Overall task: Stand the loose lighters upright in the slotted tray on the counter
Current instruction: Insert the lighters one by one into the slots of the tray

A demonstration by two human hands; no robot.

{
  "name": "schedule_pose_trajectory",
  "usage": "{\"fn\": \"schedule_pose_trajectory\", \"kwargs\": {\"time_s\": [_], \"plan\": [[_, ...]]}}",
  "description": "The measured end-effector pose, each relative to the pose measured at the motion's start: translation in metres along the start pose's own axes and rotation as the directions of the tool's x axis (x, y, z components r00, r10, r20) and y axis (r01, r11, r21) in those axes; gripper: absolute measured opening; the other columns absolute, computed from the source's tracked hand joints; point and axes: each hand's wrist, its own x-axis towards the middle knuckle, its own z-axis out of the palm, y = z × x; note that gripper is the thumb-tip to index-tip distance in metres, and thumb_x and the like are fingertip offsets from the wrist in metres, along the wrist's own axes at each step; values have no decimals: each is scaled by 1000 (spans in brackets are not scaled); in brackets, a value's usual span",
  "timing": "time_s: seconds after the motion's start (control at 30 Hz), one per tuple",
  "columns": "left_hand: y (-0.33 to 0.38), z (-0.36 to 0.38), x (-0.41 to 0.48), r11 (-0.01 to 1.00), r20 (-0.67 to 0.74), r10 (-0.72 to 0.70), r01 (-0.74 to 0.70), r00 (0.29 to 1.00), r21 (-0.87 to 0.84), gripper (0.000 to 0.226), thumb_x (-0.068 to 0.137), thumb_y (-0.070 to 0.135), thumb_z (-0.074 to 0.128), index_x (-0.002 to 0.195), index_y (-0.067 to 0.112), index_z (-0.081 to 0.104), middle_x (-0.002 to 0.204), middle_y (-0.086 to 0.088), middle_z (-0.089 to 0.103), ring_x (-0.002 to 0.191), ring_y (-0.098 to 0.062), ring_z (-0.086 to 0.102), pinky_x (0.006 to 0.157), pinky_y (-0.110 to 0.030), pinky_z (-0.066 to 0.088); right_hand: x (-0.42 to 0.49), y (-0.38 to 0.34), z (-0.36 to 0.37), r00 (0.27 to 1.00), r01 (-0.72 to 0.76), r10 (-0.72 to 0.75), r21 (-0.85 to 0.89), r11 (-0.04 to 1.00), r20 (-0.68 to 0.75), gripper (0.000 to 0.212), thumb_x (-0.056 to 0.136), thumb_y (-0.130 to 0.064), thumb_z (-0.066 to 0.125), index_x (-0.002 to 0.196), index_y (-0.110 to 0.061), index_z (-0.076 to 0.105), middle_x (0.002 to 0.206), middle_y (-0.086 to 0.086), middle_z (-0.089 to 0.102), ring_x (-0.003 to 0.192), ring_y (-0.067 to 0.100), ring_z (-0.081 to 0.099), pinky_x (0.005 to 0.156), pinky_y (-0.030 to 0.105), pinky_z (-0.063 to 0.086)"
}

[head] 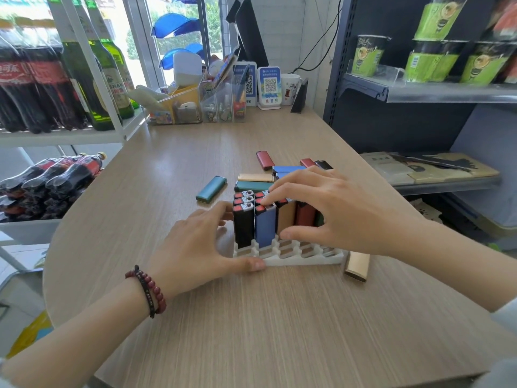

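Observation:
A white slotted tray (pixel 305 259) sits mid-counter with several lighters standing upright in it, a black lighter (pixel 244 228) and a blue lighter (pixel 265 228) in front. My left hand (pixel 195 247) holds the tray's left front corner, thumb along its front edge. My right hand (pixel 330 208) reaches over the tray, fingertips on the top of the blue lighter and thumb beside the standing row. Loose lighters lie flat: a teal one (pixel 211 189), a red one (pixel 265 160), a gold one (pixel 356 266) right of the tray, and several more behind it.
Clear organisers (pixel 195 107) and QR-code stands (pixel 268 86) line the counter's far edge. Bottles (pixel 106 79) fill a white rack on the left. A dark shelf unit (pixel 419 88) with cup noodles stands at the right. Bare wood counter (pixel 279 331) lies in front of the tray.

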Motion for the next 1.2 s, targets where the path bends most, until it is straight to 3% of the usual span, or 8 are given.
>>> {"fn": "schedule_pose_trajectory", "kwargs": {"time_s": [0.27, 0.47, 0.63, 0.83, 1.0, 1.1, 1.2], "plan": [[1, 0, 1, 1000, 1, -1, 1, 1000, 12, 103, 42, 88, 51, 130, 39, 33, 111, 28, 42, 99, 6, 43, 75, -16, 33, -25, 24, -1, 990, -142, 143, 25, 990, -18, 60, 77, -56, 58, 131, -41, 39, 135, -17, 44, 125, 5, 37, 99, 28, 30], [5, 3, 1, 1000, -4, -24, 24, 1000, 2, 84, 44, 80, 61, 113, 45, 30, 107, 25, 46, 90, 10, 45, 68, -11, 32, -47, 36, -6, 949, -305, 298, 55, 951, 108, 84, 69, -66, 60, 140, -39, 22, 145, -14, 31, 127, 2, 32, 103, 26, 29], [3, 3, 1, 1000, -8, -18, 18, 1000, -11, 90, 38, 89, 53, 114, 47, 27, 104, 27, 44, 89, 17, 40, 67, -9, 31, -60, 47, -14, 889, -426, 403, 68, 902, 217, 90, 59, -77, 58, 134, -42, 25, 120, -22, 40, 110, -1, 39, 93, 25, 38], [2, 3, 1, 1000, -19, -8, 8, 1000, 4, 104, 38, 88, 53, 127, 38, 34, 108, 25, 46, 88, 14, 42, 66, -9, 31, -68, 47, -14, 856, -426, 424, -61, 903, 297, 91, 53, -85, 52, 129, -38, 36, 110, -25, 40, 101, -2, 39, 91, 24, 36], [2, 3, 1, 1000, -9, -21, 21, 1000, 4, 101, 45, 83, 59, 129, 36, 34, 111, 23, 47, 92, 7, 45, 66, -9, 30, -69, 46, -10, 857, -353, 398, -189, 916, 326, 93, 50, -93, 39, 125, -36, 42, 107, -26, 36, 96, -2, 35, 89, 25, 30], [1, 3, 1, 1000, -8, -10, 10, 1000, -3, 101, 43, 87, 55, 129, 39, 32, 112, 26, 45, 96, 6, 45, 68, -10, 32, -69, 45, -9, 862, -334, 376, -176, 926, 341, 82, 54, -91, 42, 117, -39, 46, 114, -24, 43, 95, -2, 36, 86, 24, 29], [-2, 3, 2, 1000, -17, -4, 3, 1000, -30, 98, 42, 86, 55, 128, 43, 33, 113, 27, 47, 99, 7, 46, 72, -18, 36, -69, 44, -8, 854, -378, 384, -88, 922, 351, 75, 51, -87, 53, 110, -41, 46, 105, -27, 44, 95, -3, 41, 82, 23, 34]]}}
